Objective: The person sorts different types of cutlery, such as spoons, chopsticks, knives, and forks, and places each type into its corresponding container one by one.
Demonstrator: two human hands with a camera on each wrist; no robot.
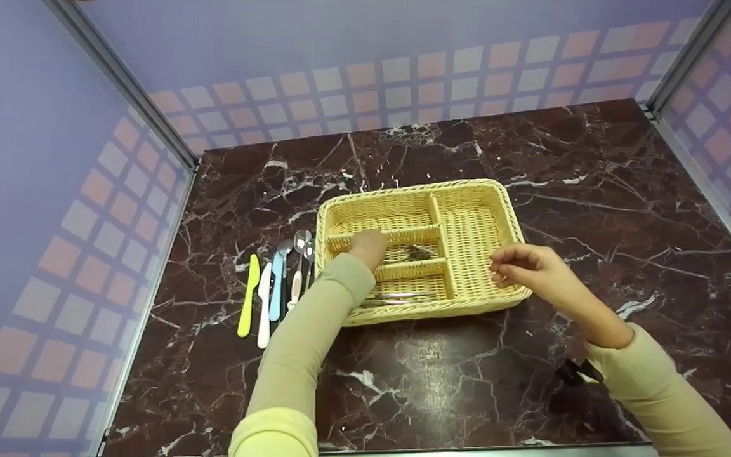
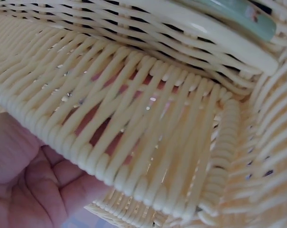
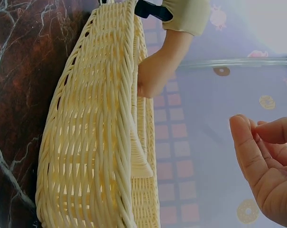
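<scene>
My left hand (image 1: 369,247) reaches down into the middle left compartment of a cream wicker cutlery basket (image 1: 476,298). In the left wrist view its curled fingers (image 2: 79,194) pass behind a woven divider (image 2: 148,142), and I cannot tell if they hold anything. Dark and silver cutlery (image 1: 419,252) lies in that same compartment. Silver cutlery (image 1: 403,296) also lies in the front compartment. My right hand (image 1: 533,266) hovers at the basket's right edge with fingers loosely bent; nothing shows between thumb and fingertips in the right wrist view.
Left of the basket lie a yellow-green knife (image 1: 249,295), a white knife (image 1: 264,304), a blue-handled piece (image 1: 276,285) and a spoon with a pink handle (image 1: 296,285). Everything rests on a dark marbled table (image 1: 594,209). Purple panels (image 1: 403,32) enclose the back and sides.
</scene>
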